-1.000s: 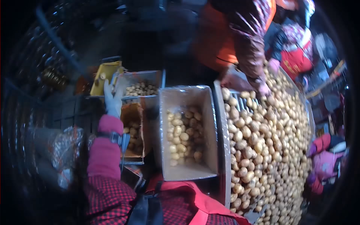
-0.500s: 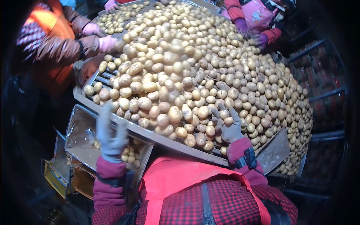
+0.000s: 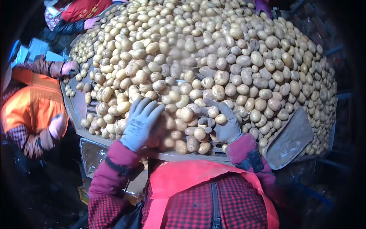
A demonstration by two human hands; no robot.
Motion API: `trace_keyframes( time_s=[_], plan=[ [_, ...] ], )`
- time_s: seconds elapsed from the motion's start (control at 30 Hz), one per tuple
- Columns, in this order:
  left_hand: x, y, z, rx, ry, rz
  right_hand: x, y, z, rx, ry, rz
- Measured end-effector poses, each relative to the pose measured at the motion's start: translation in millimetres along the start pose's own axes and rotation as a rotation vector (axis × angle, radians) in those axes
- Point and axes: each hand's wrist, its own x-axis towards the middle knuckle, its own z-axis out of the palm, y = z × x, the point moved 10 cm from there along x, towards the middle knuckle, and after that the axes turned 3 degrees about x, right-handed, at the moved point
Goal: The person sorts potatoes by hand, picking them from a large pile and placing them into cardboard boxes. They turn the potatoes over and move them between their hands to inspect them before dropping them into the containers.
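A broad heap of potatoes [image 3: 179, 72] covers the sorting table. My left hand [image 3: 138, 125], in a grey glove, rests palm down at the near edge of the heap. Its fingers are stretched out over potatoes and the palm side is hidden. To its right, my right hand [image 3: 228, 124], gloved the same way, has its fingers curled round small potatoes, one pale potato [image 3: 220, 119] lying against the palm. Several larger potatoes sit between the two hands.
The table's near rim [image 3: 173, 155] runs just in front of my apron. A grey metal plate [image 3: 288, 139] slopes at the right. A co-worker in an orange vest [image 3: 36, 101] stands at the left, and another in red [image 3: 85, 9] is farther back. Below the rim is a lined bin [image 3: 91, 156].
My left hand has moved from above the bin, up and right onto the potatoes. My right hand stays among the potatoes. The camera view has shifted.
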Motion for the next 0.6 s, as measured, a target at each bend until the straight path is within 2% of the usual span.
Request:
trace_keyframes(
  time_s=[0.07, 0.1, 0.2, 0.23, 0.3, 0.37, 0.43, 0.47, 0.5, 0.53, 0.57, 0.6],
  plan=[
    [-1, -7, 9, 0.052, -0.072, 0.027, 1, 5, -3, 0.084, 0.003, 0.026],
    [3, -6, 7, 0.069, -0.148, 0.014, 1, 5, 2, 0.328, -0.138, 0.106],
    [9, -19, 8, 0.084, -0.227, 0.015, -3, -10, 7, -0.082, -0.177, -0.085],
    [12, -21, 8, 0.159, -0.193, 0.041, -7, -17, 16, -0.138, -0.261, -0.179],
    [23, -20, 13, 0.163, -0.203, 0.013, -10, -18, 20, -0.198, -0.270, -0.231],
    [28, -17, 26, 0.263, -0.273, 0.034, -6, -13, 11, -0.182, -0.168, -0.176],
    [38, -7, 14, 0.184, -0.160, 0.053, -3, -11, 4, -0.131, -0.110, -0.148],
    [45, 2, 9, 0.107, -0.082, 0.054, -4, -15, 6, -0.237, -0.126, -0.210],
    [52, 12, 3, 0.029, -0.007, 0.049, -3, -13, 4, -0.230, -0.117, -0.168],
    [63, 31, -6, 0.011, 0.059, 0.158, -3, -11, 2, -0.223, -0.108, -0.125],
    [76, 35, 3, -0.004, 0.026, 0.168, -2, -9, 1, -0.217, -0.099, -0.083],
    [89, 31, 21, 0.006, -0.014, 0.153, -1, -4, 0, -0.084, -0.078, -0.023]
  ],
)
